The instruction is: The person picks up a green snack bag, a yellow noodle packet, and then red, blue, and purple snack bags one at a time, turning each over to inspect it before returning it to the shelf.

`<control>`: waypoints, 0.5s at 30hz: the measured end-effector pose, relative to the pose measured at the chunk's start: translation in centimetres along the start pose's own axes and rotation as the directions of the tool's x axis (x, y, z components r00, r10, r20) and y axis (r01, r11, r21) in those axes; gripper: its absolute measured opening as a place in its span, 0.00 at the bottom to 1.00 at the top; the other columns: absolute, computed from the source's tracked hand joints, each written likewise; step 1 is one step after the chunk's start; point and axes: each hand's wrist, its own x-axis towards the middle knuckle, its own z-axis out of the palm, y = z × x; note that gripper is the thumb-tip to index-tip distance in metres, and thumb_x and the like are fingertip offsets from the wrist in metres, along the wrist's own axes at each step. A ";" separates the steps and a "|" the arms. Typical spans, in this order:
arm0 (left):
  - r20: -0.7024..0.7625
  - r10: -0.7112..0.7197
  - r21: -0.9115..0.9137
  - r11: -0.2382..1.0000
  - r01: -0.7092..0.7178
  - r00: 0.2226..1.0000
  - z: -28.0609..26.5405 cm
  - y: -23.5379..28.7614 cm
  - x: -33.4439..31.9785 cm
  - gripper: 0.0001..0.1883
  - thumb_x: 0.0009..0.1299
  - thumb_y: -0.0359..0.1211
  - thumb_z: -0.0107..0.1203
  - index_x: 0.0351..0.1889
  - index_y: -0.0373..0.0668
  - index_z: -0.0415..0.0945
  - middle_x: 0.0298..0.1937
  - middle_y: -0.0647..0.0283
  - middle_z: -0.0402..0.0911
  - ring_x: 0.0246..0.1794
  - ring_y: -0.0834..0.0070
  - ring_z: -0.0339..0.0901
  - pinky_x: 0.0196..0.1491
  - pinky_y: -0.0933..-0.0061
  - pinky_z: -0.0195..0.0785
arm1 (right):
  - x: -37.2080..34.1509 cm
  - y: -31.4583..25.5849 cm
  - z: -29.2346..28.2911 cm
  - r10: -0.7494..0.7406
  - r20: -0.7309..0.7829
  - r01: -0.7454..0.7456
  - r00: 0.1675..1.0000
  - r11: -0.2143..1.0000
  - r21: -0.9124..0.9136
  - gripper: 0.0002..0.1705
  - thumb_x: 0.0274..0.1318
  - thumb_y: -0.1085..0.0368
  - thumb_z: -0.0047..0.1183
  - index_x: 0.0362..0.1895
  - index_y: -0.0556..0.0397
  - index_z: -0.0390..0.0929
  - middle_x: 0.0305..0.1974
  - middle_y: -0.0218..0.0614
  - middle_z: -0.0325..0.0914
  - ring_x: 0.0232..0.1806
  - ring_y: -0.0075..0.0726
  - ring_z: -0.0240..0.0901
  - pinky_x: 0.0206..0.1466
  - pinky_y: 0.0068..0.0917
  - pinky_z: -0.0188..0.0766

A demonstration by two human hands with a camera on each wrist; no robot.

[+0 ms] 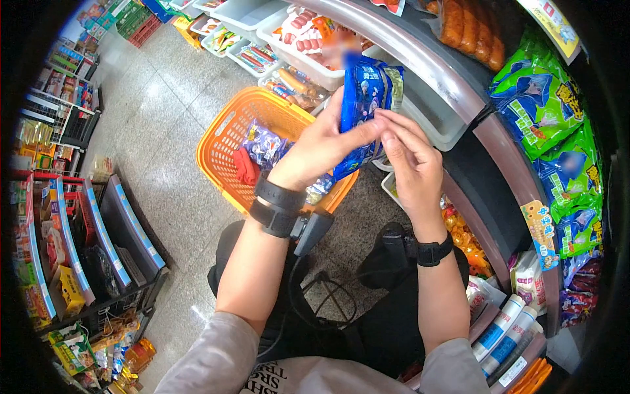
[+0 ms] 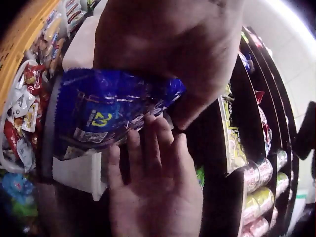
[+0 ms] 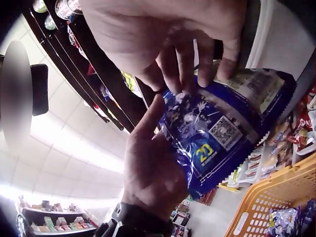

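A blue printed snack bag [image 1: 369, 95] is up in front of the person, over the right side of the basket. The left hand [image 1: 315, 148] grips it, thumb across its face. The right hand [image 1: 418, 167] is at the bag's right edge; in the left wrist view, the right hand [image 2: 155, 192] shows its palm, with nearly straight fingertips touching the bag [image 2: 89, 116]. In the right wrist view, a QR code and a yellow "20" show on the bag [image 3: 197, 123]. Below, an orange basket [image 1: 209, 154] contains a purple packet [image 1: 262, 141] and a red item [image 1: 245, 167].
Plastic bins with packaged sausages [image 1: 305, 39] line the shelf front. Green snack bags [image 1: 538, 98] fill the curved shelf at right. Rolled packs [image 1: 502, 325] lie lower right. Another shelf unit [image 1: 125, 223] stands left across the tiled floor [image 1: 164, 217].
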 end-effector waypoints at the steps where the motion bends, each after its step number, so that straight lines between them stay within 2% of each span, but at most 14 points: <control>1: -0.024 -0.060 -0.133 0.989 0.057 0.998 -0.1 0.6 0.0 0.26 0.68 0.35 0.59 0.62 0.39 0.63 0.54 0.62 0.74 0.52 0.76 0.73 0.54 0.73 0.69 | 0.1 0.1 0.0 -0.009 -0.014 0.009 1.000 1.000 -0.017 0.13 0.60 0.67 0.54 0.47 0.59 0.80 0.48 0.39 0.77 0.48 0.30 0.74 0.49 0.25 0.70; 2: -0.038 -0.122 -0.266 0.958 0.108 0.992 -0.1 1.0 0.1 0.23 0.70 0.33 0.55 0.61 0.40 0.63 0.52 0.63 0.76 0.49 0.77 0.76 0.53 0.72 0.71 | 0.1 0.2 -0.2 -0.015 -0.017 0.015 1.000 1.000 -0.021 0.13 0.60 0.67 0.54 0.47 0.59 0.80 0.48 0.39 0.77 0.48 0.30 0.74 0.49 0.25 0.70; 3: -0.072 -0.156 -0.308 0.943 0.127 0.985 -0.2 1.1 0.0 0.18 0.72 0.32 0.52 0.58 0.40 0.66 0.49 0.64 0.78 0.45 0.78 0.77 0.49 0.73 0.74 | 0.2 0.4 -0.6 -0.026 -0.098 0.018 0.995 0.997 -0.077 0.14 0.59 0.67 0.54 0.49 0.57 0.79 0.49 0.38 0.76 0.49 0.30 0.73 0.47 0.25 0.70; 4: -0.100 -0.184 -0.366 0.921 0.136 0.978 -0.4 0.7 0.1 0.18 0.70 0.32 0.54 0.57 0.40 0.67 0.48 0.63 0.78 0.44 0.77 0.78 0.49 0.72 0.74 | 0.3 0.7 -1.0 -0.044 -0.181 0.020 0.983 0.991 -0.135 0.16 0.58 0.67 0.55 0.51 0.55 0.78 0.49 0.36 0.74 0.49 0.30 0.72 0.46 0.24 0.70; 5: -0.123 -0.216 -0.385 0.910 0.155 0.969 -0.3 1.1 0.0 0.19 0.70 0.32 0.54 0.57 0.40 0.67 0.48 0.63 0.78 0.44 0.76 0.78 0.49 0.71 0.74 | 0.2 0.9 -1.4 -0.043 -0.209 -0.031 0.977 0.941 -0.337 0.22 0.56 0.66 0.56 0.56 0.51 0.73 0.52 0.35 0.69 0.51 0.32 0.69 0.47 0.24 0.68; 6: -0.127 -0.247 -0.411 0.895 0.175 0.961 -0.1 1.5 -0.1 0.19 0.69 0.32 0.55 0.58 0.40 0.67 0.49 0.62 0.79 0.44 0.75 0.79 0.49 0.71 0.74 | 0.2 0.9 -1.5 -0.085 -0.242 -0.009 0.966 0.931 -0.364 0.27 0.56 0.65 0.57 0.61 0.51 0.68 0.54 0.37 0.67 0.52 0.33 0.68 0.53 0.26 0.65; 8: -0.108 -0.248 -0.423 0.888 0.181 0.963 -0.6 1.2 0.0 0.20 0.68 0.31 0.54 0.57 0.40 0.68 0.50 0.61 0.79 0.46 0.72 0.79 0.51 0.69 0.74 | 0.0 0.7 -1.3 0.135 -0.210 -0.131 0.968 0.991 0.035 0.29 0.57 0.65 0.57 0.62 0.56 0.64 0.54 0.39 0.68 0.54 0.32 0.68 0.59 0.28 0.62; 10: -0.141 -0.217 -0.496 0.860 0.121 0.966 -0.3 1.8 -0.3 0.19 0.65 0.29 0.54 0.54 0.39 0.70 0.46 0.62 0.80 0.44 0.73 0.79 0.49 0.70 0.74 | 0.5 0.6 -1.3 0.192 -0.032 -0.173 0.981 0.933 0.316 0.28 0.58 0.65 0.57 0.61 0.60 0.64 0.55 0.40 0.69 0.56 0.30 0.66 0.61 0.28 0.61; 11: -0.152 -0.205 -0.489 0.866 0.107 0.967 -0.5 1.9 -0.4 0.17 0.65 0.29 0.54 0.53 0.38 0.71 0.46 0.62 0.80 0.43 0.73 0.79 0.48 0.70 0.74 | 0.5 -0.2 -1.5 0.222 0.004 -0.207 0.975 0.904 0.373 0.27 0.58 0.65 0.58 0.58 0.61 0.65 0.54 0.40 0.71 0.58 0.29 0.65 0.63 0.29 0.59; 12: -0.152 -0.188 -0.448 0.888 0.102 0.970 -1.0 1.7 -0.5 0.16 0.66 0.30 0.53 0.52 0.37 0.71 0.46 0.62 0.80 0.42 0.74 0.79 0.48 0.72 0.73 | 0.6 -0.6 -1.5 0.197 0.031 -0.194 0.980 0.904 0.381 0.24 0.57 0.66 0.58 0.56 0.60 0.67 0.51 0.38 0.73 0.54 0.27 0.68 0.60 0.27 0.63; 15: -0.167 -0.152 -0.374 0.924 0.080 0.974 -1.0 1.7 -0.5 0.17 0.66 0.30 0.53 0.53 0.38 0.71 0.46 0.63 0.80 0.43 0.75 0.78 0.49 0.73 0.71 | 0.7 -1.0 -2.2 0.248 0.099 -0.266 0.964 0.864 0.428 0.22 0.56 0.68 0.59 0.53 0.60 0.69 0.48 0.37 0.76 0.49 0.25 0.72 0.54 0.24 0.70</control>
